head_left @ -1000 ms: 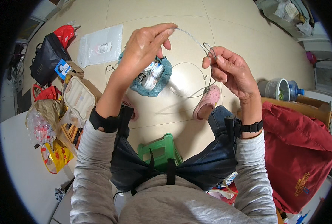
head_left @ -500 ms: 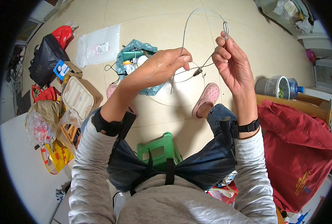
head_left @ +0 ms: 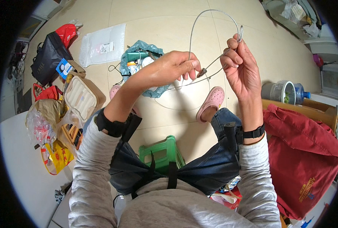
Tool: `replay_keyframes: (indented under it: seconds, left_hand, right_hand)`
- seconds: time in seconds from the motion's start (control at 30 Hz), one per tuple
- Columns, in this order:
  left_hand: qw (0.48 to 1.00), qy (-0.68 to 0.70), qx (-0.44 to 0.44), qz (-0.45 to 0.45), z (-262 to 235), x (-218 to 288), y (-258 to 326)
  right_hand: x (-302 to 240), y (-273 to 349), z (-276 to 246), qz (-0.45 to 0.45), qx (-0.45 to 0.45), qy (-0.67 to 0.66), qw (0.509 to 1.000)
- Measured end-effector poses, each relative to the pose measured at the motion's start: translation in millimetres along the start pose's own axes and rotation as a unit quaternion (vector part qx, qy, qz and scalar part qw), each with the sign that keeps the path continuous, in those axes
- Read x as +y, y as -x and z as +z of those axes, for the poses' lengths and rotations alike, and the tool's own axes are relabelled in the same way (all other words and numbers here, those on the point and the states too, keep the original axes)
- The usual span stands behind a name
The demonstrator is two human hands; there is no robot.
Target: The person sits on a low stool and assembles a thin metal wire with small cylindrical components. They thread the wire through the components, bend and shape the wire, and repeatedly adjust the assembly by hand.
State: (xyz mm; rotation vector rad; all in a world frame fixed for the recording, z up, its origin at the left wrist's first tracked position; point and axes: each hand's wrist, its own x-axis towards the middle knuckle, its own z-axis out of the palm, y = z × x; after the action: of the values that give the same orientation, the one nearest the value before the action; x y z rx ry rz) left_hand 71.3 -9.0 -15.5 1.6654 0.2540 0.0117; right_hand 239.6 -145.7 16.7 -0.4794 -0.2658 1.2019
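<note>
A thin grey wire cable (head_left: 193, 30) arcs up between my two hands. My right hand (head_left: 243, 66) pinches it between thumb and fingers, and a small loop of the cable stands above the fingertips. My left hand (head_left: 176, 68) is closed around the cable's other side, knuckles up, its palm hidden. Right at the left fingertips sits a small dark metal clamp (head_left: 202, 72) on the cable, from which strands run toward the right hand. Whether the left fingers touch the clamp I cannot tell. A thin length of the cable hangs below, over the floor.
Between my feet and beyond stands a blue-green plastic bag (head_left: 153, 45) with items inside. A flat clear package (head_left: 102, 45) lies behind it. Bags and a beige box (head_left: 81, 97) crowd the left. A green stool (head_left: 169, 146) is below me; a red cloth (head_left: 302, 152) lies right.
The clamp now sits closer to my left fingertips. My right hand has shifted slightly right, and the small loop above it looks shorter and narrower.
</note>
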Motion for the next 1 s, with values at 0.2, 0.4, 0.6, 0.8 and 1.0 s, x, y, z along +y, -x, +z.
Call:
replay_keyframes:
  seconds: [0.2, 0.4, 0.6, 0.8, 1.0]
  left_hand:
    - [0.999, -0.006, -0.018, -0.039, 7.4, 11.9, 3.5]
    - [0.997, 0.058, 0.059, 0.004, 19.3, 10.3, 3.9]
    - [0.991, -0.055, 0.123, 0.006, -9.7, 23.2, 11.0]
    - [0.980, 0.008, 0.187, 0.066, -24.2, 33.5, 20.0]
    - [0.977, 0.029, 0.185, 0.104, -22.8, 28.7, 20.1]
  right_hand:
    - [1.8, -3.1, -0.1, -0.032, -0.016, -0.011, 0.999]
    - [3.5, -2.6, 3.3, -0.002, -0.051, -0.044, 0.998]
    - [-16.6, -1.3, 5.4, -0.068, 0.077, 0.214, 0.971]
    - [-38.5, -6.7, -27.4, -0.080, 0.201, 0.433, 0.875]
    - [-35.7, -11.6, -28.7, -0.089, 0.192, 0.450, 0.868]
